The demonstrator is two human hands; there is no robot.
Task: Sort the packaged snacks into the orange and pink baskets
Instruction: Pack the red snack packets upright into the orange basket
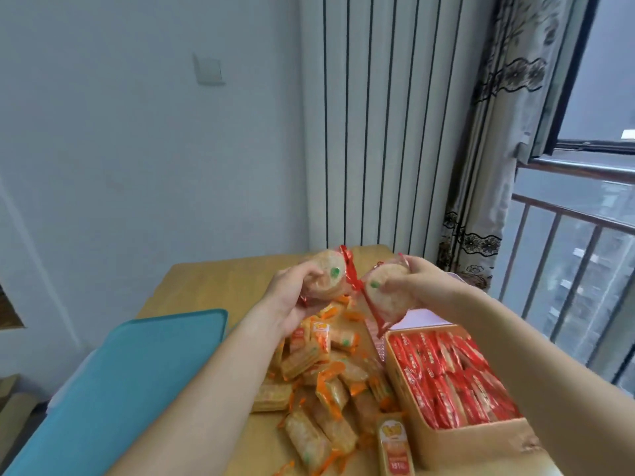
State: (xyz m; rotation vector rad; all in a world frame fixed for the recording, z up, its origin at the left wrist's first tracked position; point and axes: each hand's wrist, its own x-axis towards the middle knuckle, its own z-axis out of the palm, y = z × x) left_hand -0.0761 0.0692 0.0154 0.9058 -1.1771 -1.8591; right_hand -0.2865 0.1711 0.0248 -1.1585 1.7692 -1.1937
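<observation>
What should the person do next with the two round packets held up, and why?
Probably lower both into the orange basket: the left hand and right hand each grip a red-edged round packet, and that basket already holds red packets.

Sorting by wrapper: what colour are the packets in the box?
The packets are red, seen in the head view.
</observation>
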